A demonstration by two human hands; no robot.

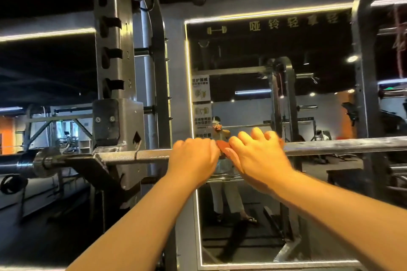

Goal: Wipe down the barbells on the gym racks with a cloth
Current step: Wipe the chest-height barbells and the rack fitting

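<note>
A steel barbell point(136, 156) lies level across the rack, its knurled shaft running from the left sleeve to the right edge of the head view. My left hand point(193, 156) is curled over the shaft at the middle. Right beside it my right hand point(257, 154) lies over the bar, fingers bent and slightly blurred. Between the two hands a small patch of an orange-red cloth point(222, 147) shows on the bar; most of it is hidden under the hands, and which hand holds it cannot be told.
The rack's left upright point(114, 50) with its notched holes and a bar hook point(116, 121) stands close on the left. A wall mirror point(264, 99) behind the bar reflects a person and more racks. Another upright point(365, 72) rises at right.
</note>
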